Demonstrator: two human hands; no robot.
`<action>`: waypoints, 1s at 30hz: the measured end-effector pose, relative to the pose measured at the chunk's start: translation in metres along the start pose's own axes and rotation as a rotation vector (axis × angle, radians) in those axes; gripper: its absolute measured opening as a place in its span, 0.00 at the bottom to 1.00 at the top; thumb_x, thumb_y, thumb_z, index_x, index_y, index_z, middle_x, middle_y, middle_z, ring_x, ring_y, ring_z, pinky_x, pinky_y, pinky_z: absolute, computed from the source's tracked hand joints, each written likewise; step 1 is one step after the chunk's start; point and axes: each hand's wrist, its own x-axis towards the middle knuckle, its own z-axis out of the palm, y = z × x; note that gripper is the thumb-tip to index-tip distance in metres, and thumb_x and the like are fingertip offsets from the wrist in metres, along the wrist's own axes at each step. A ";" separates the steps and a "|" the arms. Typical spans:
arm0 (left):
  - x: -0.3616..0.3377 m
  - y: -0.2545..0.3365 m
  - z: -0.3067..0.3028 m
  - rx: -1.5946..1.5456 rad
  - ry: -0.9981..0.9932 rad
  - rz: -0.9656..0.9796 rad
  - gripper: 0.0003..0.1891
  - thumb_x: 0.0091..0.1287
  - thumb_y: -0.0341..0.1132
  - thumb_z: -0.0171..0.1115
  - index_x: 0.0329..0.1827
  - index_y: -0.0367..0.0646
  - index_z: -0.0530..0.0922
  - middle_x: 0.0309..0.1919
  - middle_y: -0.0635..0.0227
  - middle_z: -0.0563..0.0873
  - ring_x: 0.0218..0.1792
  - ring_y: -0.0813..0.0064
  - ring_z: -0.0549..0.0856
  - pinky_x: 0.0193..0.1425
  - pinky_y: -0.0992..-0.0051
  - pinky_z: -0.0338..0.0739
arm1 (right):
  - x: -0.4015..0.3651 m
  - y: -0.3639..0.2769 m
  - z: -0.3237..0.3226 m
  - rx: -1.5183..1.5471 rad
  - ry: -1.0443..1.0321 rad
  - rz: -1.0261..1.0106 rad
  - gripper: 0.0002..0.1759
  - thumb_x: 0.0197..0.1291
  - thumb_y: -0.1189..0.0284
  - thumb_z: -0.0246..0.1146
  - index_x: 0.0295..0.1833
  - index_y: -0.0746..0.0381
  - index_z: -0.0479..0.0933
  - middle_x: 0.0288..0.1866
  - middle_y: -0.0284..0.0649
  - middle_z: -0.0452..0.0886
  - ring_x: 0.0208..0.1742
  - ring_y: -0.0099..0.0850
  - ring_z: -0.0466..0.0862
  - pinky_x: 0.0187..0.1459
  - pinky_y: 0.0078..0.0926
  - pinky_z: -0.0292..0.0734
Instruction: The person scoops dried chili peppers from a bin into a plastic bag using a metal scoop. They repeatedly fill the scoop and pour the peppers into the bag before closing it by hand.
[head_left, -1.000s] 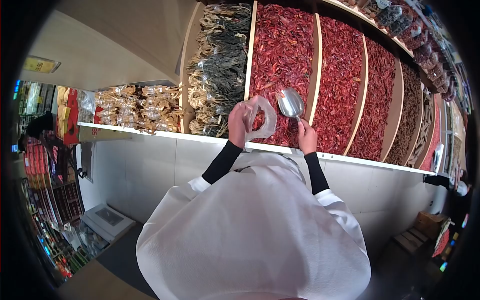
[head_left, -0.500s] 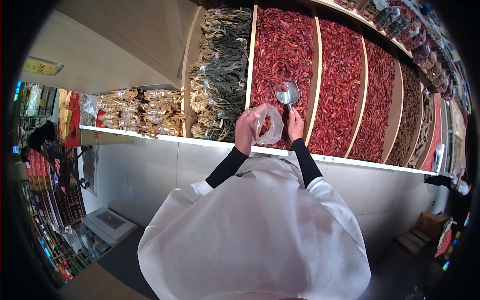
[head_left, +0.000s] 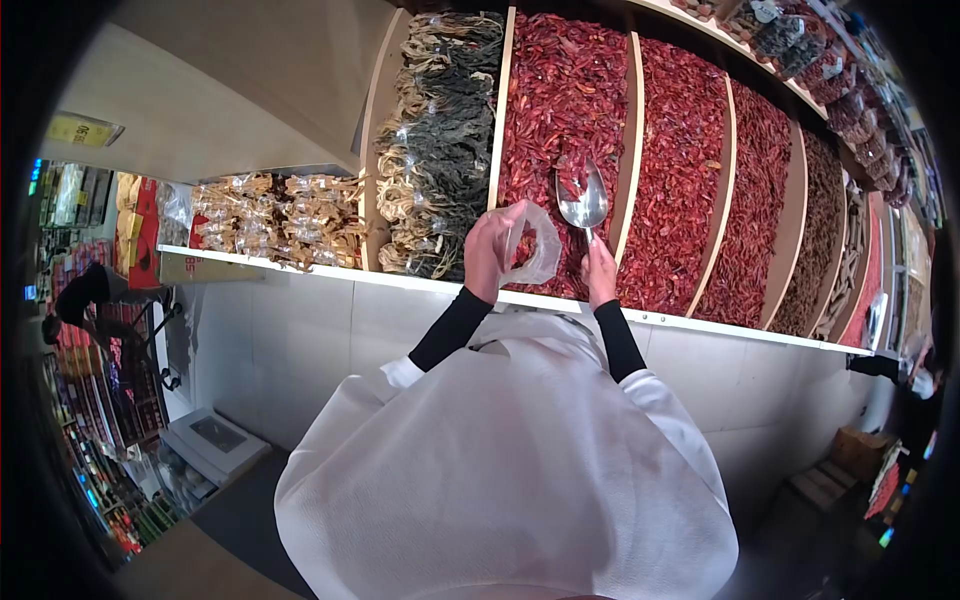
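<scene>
A metal scoop (head_left: 585,205) is in my right hand (head_left: 600,272), which is closed around its handle. Its bowl lies over the dried red chillies (head_left: 565,90), and some chillies show at its far end. To its left, my left hand (head_left: 485,252) grips a clear plastic bag (head_left: 540,252) by the side, with the bag's mouth held open towards the scoop. Both hands are above the near end of the chilli compartment.
Wooden dividers (head_left: 630,150) separate the compartments. Bundled dried strips (head_left: 440,130) fill the one on the left; more red chillies (head_left: 680,170) lie to the right. A white front edge (head_left: 400,281) runs along the bin. Another person (head_left: 90,300) is at far left.
The scoop has turned and shifted slightly right, and chillies now show at its far end. My right hand has moved slightly right and nearer my body; my left hand still holds the bag.
</scene>
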 end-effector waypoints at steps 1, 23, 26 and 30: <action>0.000 0.001 0.000 -0.001 0.003 -0.001 0.13 0.73 0.41 0.47 0.38 0.44 0.78 0.25 0.77 0.75 0.24 0.88 0.71 0.28 0.85 0.63 | -0.006 -0.005 -0.003 -0.002 -0.002 0.002 0.23 0.76 0.61 0.51 0.71 0.58 0.68 0.20 0.21 0.60 0.17 0.11 0.59 0.18 0.12 0.53; -0.001 -0.013 -0.006 -0.061 0.003 -0.148 0.13 0.74 0.39 0.47 0.42 0.41 0.77 0.33 0.73 0.81 0.29 0.83 0.79 0.30 0.81 0.73 | -0.095 -0.159 -0.068 -0.551 -0.433 -0.001 0.20 0.74 0.63 0.54 0.62 0.63 0.78 0.18 0.23 0.62 0.19 0.14 0.59 0.21 0.17 0.54; -0.006 -0.008 0.004 0.010 0.032 -0.105 0.14 0.74 0.39 0.47 0.41 0.40 0.78 0.30 0.75 0.80 0.26 0.87 0.75 0.32 0.85 0.68 | -0.097 -0.170 -0.056 -0.723 -0.516 0.024 0.18 0.72 0.63 0.57 0.57 0.63 0.81 0.24 0.27 0.74 0.25 0.15 0.68 0.27 0.20 0.64; -0.009 -0.025 -0.012 0.066 -0.079 -0.122 0.15 0.74 0.39 0.46 0.40 0.40 0.79 0.25 0.79 0.77 0.22 0.89 0.67 0.27 0.85 0.61 | -0.097 -0.155 -0.042 -0.828 -0.512 -0.224 0.18 0.70 0.64 0.58 0.55 0.66 0.80 0.28 0.41 0.82 0.27 0.24 0.75 0.34 0.28 0.73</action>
